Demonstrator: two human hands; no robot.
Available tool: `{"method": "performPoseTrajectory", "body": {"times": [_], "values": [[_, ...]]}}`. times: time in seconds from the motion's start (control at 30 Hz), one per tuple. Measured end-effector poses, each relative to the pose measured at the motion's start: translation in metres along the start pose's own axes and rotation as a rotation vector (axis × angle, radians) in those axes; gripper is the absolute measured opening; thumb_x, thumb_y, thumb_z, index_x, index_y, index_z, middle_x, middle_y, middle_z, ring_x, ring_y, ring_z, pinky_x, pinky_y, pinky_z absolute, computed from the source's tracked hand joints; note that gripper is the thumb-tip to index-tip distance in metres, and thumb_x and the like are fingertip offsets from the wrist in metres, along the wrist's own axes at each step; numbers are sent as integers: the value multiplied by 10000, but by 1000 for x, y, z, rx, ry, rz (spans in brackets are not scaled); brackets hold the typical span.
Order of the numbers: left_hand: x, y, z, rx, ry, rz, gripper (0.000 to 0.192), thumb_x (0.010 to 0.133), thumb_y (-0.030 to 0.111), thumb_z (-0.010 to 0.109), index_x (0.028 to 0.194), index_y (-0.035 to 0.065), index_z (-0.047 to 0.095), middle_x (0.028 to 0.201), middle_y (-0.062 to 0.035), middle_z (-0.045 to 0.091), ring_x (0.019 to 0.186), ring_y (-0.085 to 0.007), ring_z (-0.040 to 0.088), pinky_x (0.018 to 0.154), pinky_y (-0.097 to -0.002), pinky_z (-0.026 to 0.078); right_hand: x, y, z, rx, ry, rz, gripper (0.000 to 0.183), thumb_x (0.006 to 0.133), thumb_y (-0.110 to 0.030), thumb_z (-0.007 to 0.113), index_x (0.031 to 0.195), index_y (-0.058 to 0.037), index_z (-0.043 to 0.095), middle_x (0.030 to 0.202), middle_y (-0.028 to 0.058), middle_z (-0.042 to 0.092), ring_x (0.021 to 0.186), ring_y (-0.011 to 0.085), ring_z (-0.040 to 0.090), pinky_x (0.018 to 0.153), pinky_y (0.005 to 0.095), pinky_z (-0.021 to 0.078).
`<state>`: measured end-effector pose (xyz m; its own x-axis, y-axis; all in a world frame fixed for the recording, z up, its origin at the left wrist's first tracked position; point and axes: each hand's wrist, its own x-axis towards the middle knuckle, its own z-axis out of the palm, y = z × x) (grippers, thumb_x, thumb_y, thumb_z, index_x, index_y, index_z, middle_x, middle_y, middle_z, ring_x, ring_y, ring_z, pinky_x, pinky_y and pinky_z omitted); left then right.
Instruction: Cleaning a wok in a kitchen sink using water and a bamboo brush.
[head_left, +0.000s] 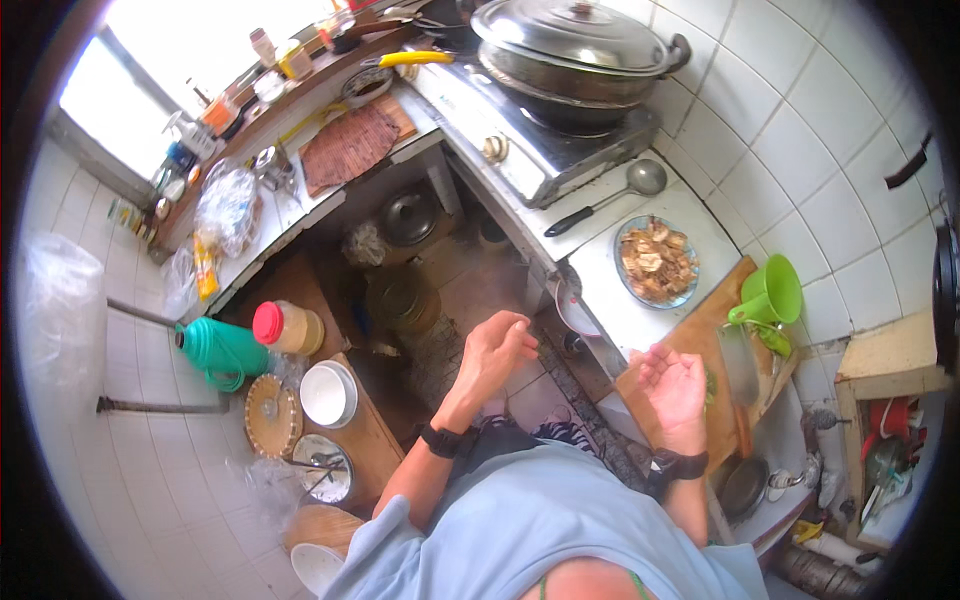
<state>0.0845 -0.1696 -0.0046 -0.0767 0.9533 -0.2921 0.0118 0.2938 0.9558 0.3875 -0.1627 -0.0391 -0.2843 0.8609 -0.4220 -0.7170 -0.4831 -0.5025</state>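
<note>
My left hand (496, 351) hangs in the air above the floor, its fingers loosely curled and nothing visible in it. Palm up, my right hand (671, 382) is empty with its fingers slightly bent. It is over the left part of a wooden cutting board (645, 397). A cleaver (739, 367) lies on that board to the right of my hand, near some bits of green vegetable. Beyond the board, a blue-rimmed plate of browned sliced food (657, 262) rests on the white tiled counter (600, 277). A ladle (600, 201) with a black handle lies behind the plate.
A large lidded steel pot (577, 67) stands on the gas stove (517, 142). A green plastic scoop (772, 292) is against the wall. At left are a teal thermos (221, 349), a red-lidded jar (289, 328) and white bowls (326, 394). A pan (739, 484) sits in the sink.
</note>
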Motion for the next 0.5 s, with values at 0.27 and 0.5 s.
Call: {"method": "performPoseTrajectory", "body": {"times": [0.27, 0.5], "values": [[-14, 5, -42, -48, 77, -36, 281, 966, 217, 464, 1082, -13, 577, 869, -109, 668, 754, -152, 656, 620, -276, 504, 21, 15, 28, 6, -12, 77, 454, 885, -316, 393, 1075, 39, 603, 954, 170, 678, 820, 270, 652, 774, 380, 543], [-22, -3, -74, -63, 169, -18, 281, 967, 211, 461, 1097, -14, 569, 877, -110, 667, 745, -161, 661, 623, -285, 510, 47, 32, 54, -10, -57, 177, 455, 891, -308, 377, 1080, 40, 601, 935, 172, 683, 807, 282, 658, 768, 402, 551]]}}
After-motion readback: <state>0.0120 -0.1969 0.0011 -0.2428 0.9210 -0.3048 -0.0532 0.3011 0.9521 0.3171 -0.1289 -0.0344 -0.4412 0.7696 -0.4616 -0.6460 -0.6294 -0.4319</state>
